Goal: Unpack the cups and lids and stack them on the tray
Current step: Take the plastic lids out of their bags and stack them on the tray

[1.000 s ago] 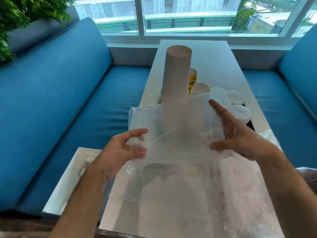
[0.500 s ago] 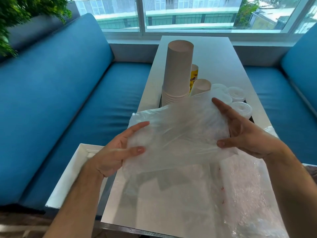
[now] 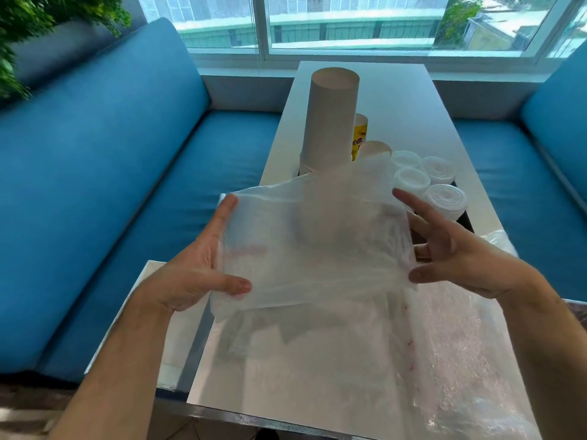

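Both grips on the clear crumpled plastic bag [image 3: 305, 246], held above the white rectangular counter [image 3: 365, 90]. My left hand [image 3: 193, 274] pinches its left edge, thumb under, fingers straight. My right hand [image 3: 457, 252] holds the right edge, fingers spread. Tall inverted stack of tan paper cups [image 3: 330, 119] and four white plastic lid stacks [image 3: 444, 201] sit on the black tray [image 3: 467, 220] just beyond. Far counter end bare.
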